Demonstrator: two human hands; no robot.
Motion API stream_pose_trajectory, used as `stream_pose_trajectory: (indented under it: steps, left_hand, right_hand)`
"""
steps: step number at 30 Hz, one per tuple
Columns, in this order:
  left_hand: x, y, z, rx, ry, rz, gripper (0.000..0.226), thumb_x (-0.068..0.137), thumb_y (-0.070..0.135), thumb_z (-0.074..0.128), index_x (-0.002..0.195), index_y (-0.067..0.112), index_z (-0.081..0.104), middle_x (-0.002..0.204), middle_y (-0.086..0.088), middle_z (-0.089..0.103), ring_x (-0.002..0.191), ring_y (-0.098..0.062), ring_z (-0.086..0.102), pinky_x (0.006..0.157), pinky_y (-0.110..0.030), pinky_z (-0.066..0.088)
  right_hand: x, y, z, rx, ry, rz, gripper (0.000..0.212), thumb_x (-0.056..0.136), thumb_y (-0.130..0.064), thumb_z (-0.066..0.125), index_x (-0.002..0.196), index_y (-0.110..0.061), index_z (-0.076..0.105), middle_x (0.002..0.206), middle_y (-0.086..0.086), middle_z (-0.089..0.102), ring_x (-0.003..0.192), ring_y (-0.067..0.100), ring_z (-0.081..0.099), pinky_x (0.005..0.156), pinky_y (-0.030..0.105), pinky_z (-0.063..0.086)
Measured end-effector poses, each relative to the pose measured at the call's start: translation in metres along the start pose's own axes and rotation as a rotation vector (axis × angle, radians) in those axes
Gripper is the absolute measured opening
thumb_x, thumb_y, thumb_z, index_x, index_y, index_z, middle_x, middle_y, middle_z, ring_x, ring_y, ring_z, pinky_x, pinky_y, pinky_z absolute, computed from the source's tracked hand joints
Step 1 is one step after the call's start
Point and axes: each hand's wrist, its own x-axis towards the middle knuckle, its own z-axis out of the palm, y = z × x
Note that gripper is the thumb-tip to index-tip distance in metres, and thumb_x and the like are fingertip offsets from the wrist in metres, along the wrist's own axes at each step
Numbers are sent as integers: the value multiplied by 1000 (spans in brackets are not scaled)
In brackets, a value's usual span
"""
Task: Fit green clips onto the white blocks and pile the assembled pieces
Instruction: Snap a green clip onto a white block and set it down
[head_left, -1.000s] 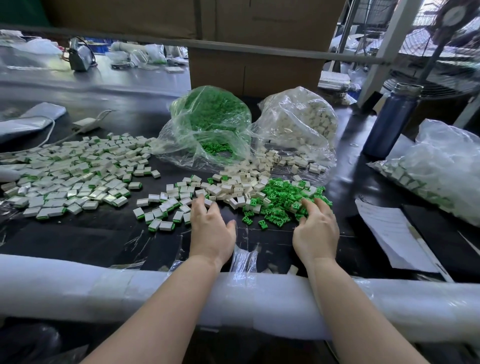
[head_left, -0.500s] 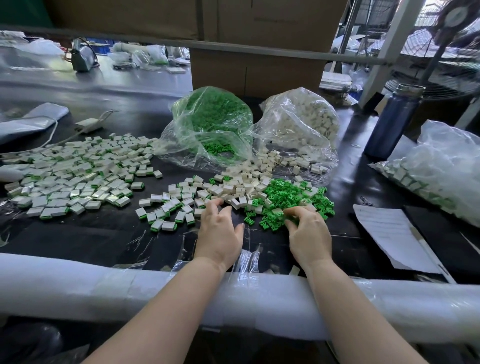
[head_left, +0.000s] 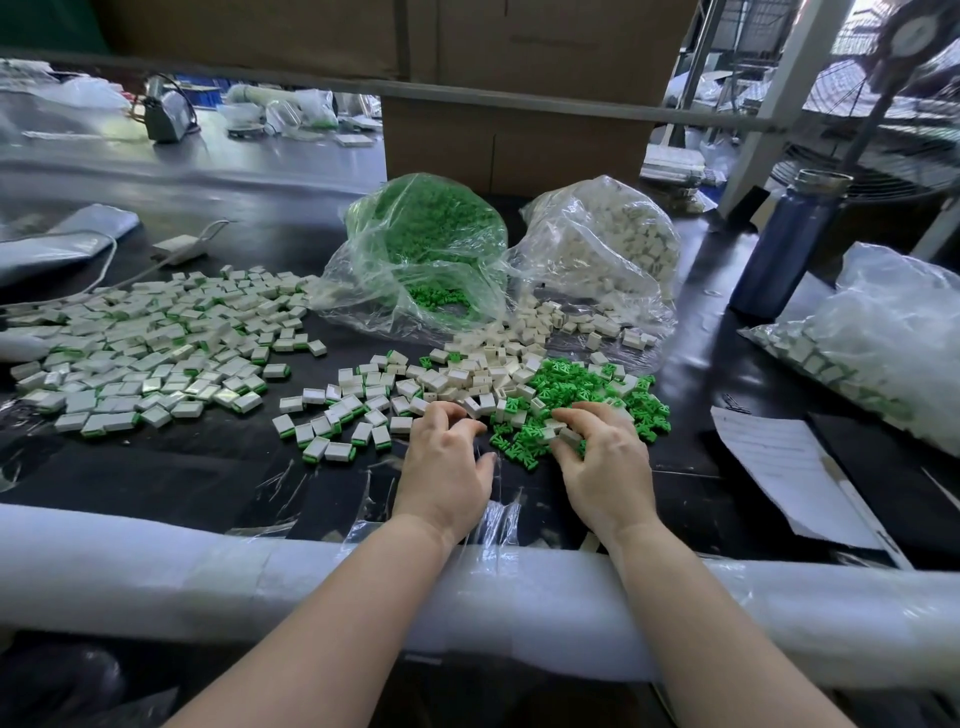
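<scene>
A loose heap of green clips (head_left: 582, 384) lies on the black table, right of a scatter of white blocks (head_left: 483, 374). My right hand (head_left: 602, 462) sits at the heap's near edge, its fingers curled round a few green clips. My left hand (head_left: 447, 467) rests beside it with bent fingers, fingertips on the table just below the white blocks and thumb apart; I see nothing in it. Assembled white-and-green pieces form a small group (head_left: 337, 421) to the left and a large spread pile (head_left: 156, 353) at far left.
Behind the heaps stand an open bag of green clips (head_left: 426, 244) and a bag of white blocks (head_left: 602, 244). A blue bottle (head_left: 779, 249), a bag of pieces (head_left: 883, 332) and a paper sheet (head_left: 779, 467) are at right. A white foam-wrapped edge (head_left: 208, 571) runs along the front.
My right hand has slid left along the green heap's near edge and curled its fingers into the clips. My left hand's fingers have bent from flat to hooked.
</scene>
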Motion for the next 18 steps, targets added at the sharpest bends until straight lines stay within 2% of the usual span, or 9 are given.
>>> stream_pose_trajectory:
  steps: [2, 5, 8, 12, 14, 18]
  left_hand:
    - [0, 0, 0, 4, 0, 4, 37, 91, 26, 56, 124, 11, 54, 125, 0, 35, 121, -18, 34, 103, -22, 27]
    - [0, 0, 0, 7, 2, 11, 36, 90, 26, 56, 123, 11, 55, 124, 0, 36, 120, -18, 34, 103, -22, 28]
    - [0, 0, 1, 5, 5, 18, 35, 90, 26, 57, 122, 12, 55, 124, 0, 36, 120, -17, 34, 104, -23, 28]
    - [0, 1, 0, -17, 12, 40, 35, 90, 25, 57, 122, 12, 56, 122, 0, 38, 119, -17, 36, 105, -23, 30]
    - [-1, 3, -3, -57, 39, 80, 34, 89, 24, 59, 122, 13, 57, 117, 3, 41, 117, -15, 39, 101, -19, 30]
    - [-2, 9, -9, -214, 12, 167, 37, 87, 22, 62, 123, 16, 58, 113, 2, 56, 105, -15, 52, 95, -23, 40]
  right_hand:
    - [1, 1, 3, -100, -66, 5, 33, 95, -31, 50, 127, -28, 56, 136, -5, 45, 129, 16, 33, 106, 32, 22]
    - [1, 0, 6, -154, -101, -10, 30, 95, -35, 47, 122, -31, 59, 137, -5, 44, 129, 17, 31, 105, 32, 19]
    - [1, 1, 6, -128, -45, -32, 22, 92, -32, 54, 109, -24, 65, 126, -4, 50, 122, 17, 37, 101, 31, 21]
    - [0, 0, 3, -93, 64, -67, 15, 87, -20, 63, 102, -17, 66, 113, -1, 57, 111, 19, 46, 94, 30, 27]
    - [-2, -4, 1, -16, 99, -128, 14, 84, -13, 67, 98, -13, 68, 102, 2, 63, 101, 22, 52, 92, 32, 33]
    - [-7, -12, -3, 135, -4, -274, 17, 80, -7, 70, 96, -10, 70, 94, 1, 68, 92, 20, 57, 82, 24, 41]
